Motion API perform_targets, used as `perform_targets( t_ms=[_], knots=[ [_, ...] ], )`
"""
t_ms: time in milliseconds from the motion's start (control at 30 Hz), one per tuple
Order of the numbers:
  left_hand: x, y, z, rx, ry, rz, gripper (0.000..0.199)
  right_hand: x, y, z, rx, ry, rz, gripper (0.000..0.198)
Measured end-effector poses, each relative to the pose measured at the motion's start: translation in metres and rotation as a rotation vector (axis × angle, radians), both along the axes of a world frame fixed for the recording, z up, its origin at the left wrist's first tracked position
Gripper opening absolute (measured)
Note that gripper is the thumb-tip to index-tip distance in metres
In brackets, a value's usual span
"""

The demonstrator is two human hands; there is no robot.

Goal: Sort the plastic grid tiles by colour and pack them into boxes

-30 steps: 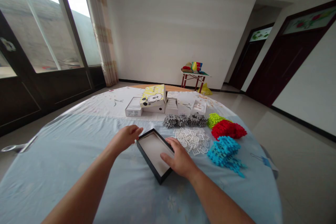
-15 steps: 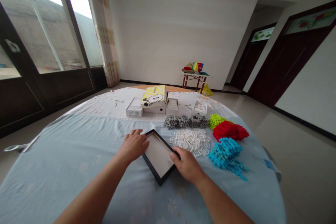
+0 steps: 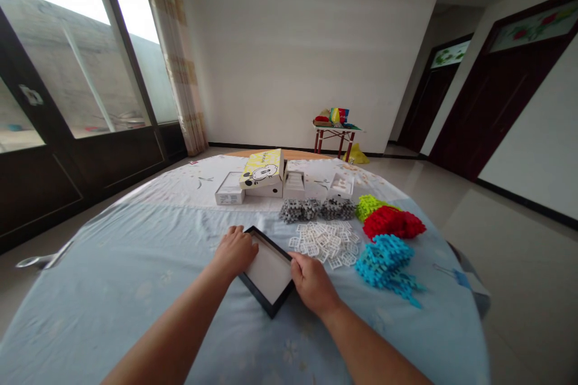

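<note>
Left hand [image 3: 236, 251], right hand [image 3: 314, 284] half-curled, gripping black tray [image 3: 271, 278] by opposite sides; yellow box lid [image 3: 262, 169]: lettering too small.

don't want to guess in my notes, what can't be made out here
All in the head view:
Left rim of the black-edged box: partly covered by the left hand.
Most fingers of the right hand: hidden behind that hand.
What the yellow-lidded box holds: hidden by its lid.
Lettering on that lid: too small to read.
Items on the far table: too small to name.
Forearms: cut off by the bottom edge.
</note>
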State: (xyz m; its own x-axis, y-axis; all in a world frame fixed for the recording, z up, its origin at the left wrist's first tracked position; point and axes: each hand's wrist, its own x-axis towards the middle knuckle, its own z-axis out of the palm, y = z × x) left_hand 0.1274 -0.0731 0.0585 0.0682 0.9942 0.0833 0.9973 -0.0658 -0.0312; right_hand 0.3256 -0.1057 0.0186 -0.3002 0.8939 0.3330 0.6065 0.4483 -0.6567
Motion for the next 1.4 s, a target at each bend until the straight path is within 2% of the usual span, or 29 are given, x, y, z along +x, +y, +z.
perform_targets(
  t_ms=[233,500,633,900,1133,1233,1400],
  knots=[
    [0.0,0.001,-0.003,-0.007,0.127,-0.074,0.039,0.001,-0.001,0.002,0.016,-0.014,0.018,0.035],
    [0.002,0.007,-0.01,-0.02,0.127,-0.092,0.041,0.0,-0.001,0.0,0.046,-0.03,0.008,0.034],
    [0.004,0.005,-0.012,-0.012,0.109,-0.03,0.045,-0.001,0.0,-0.002,0.065,-0.034,0.005,0.033],
    [0.011,-0.004,-0.018,-0.002,0.033,0.189,0.04,-0.001,0.001,-0.004,0.09,-0.059,0.002,0.034],
    [0.01,0.005,-0.01,-0.126,-0.028,0.301,0.039,-0.002,0.002,-0.007,0.079,-0.062,0.004,0.033],
    [0.006,0.017,-0.006,-0.185,-0.022,0.275,0.033,-0.002,0.003,-0.008,0.087,-0.054,0.012,0.033],
    [-0.01,0.035,0.009,-0.232,0.011,0.096,0.035,-0.001,0.004,-0.007,0.086,-0.055,0.026,0.033]
  ],
)
